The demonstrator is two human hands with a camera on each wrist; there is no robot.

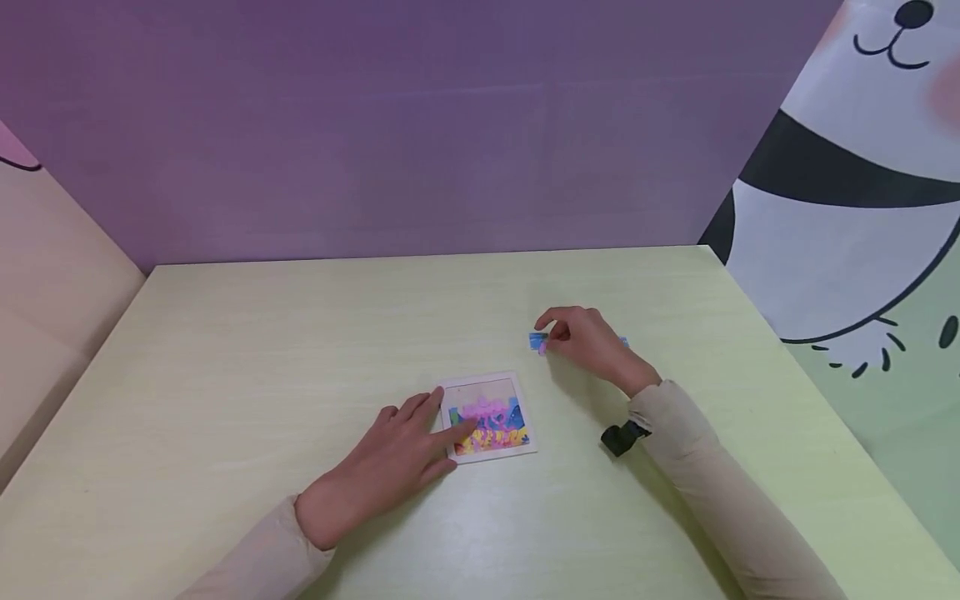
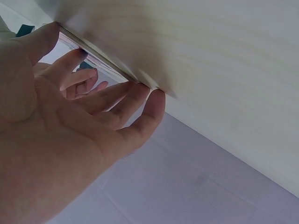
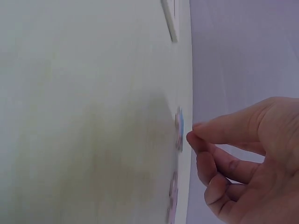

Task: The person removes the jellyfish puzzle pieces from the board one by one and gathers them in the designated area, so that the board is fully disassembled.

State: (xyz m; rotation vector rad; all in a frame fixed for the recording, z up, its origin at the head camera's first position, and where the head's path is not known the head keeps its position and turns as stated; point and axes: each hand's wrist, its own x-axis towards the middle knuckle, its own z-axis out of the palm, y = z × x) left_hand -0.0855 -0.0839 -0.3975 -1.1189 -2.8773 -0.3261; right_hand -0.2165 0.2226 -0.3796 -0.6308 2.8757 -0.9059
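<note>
A white-framed puzzle board (image 1: 491,455) with a pink, blue and yellow picture lies on the table. My left hand (image 1: 390,462) rests on its left side, fingers spread, one across the picture. In the left wrist view, the fingertips of the left hand (image 2: 88,112) touch the board's edge. My right hand (image 1: 596,346) is over a blue and pink puzzle piece (image 1: 536,341) beyond the board. In the right wrist view, thumb and forefinger of the right hand (image 3: 247,158) meet beside a blue piece (image 3: 181,129), with nothing visible between them; the other fingers are curled.
Another blue piece (image 1: 624,341) shows partly behind the right hand. A pinkish piece (image 3: 173,200) lies lower in the right wrist view. The pale table (image 1: 262,350) meets a purple wall (image 1: 375,150). A black device (image 1: 624,437) is strapped at the right wrist.
</note>
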